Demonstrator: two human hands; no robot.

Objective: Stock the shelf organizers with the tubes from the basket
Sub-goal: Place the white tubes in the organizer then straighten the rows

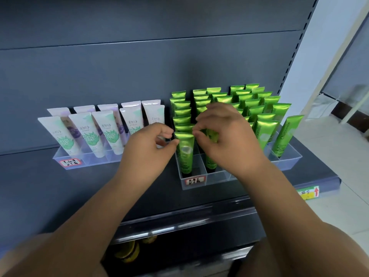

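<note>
green organizer [194,186] nearly full, little room left up front; right hand [227,136] pinches top of front tube [185,150], left hand [145,150] seemingly pinches its corner.

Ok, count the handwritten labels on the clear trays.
2. Left label on the left tray, with pale tubes; right label on the right tray, with green tubes. Arms may hide more.

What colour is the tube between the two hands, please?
Shiny metallic green tube, clearest in the head view.
</note>
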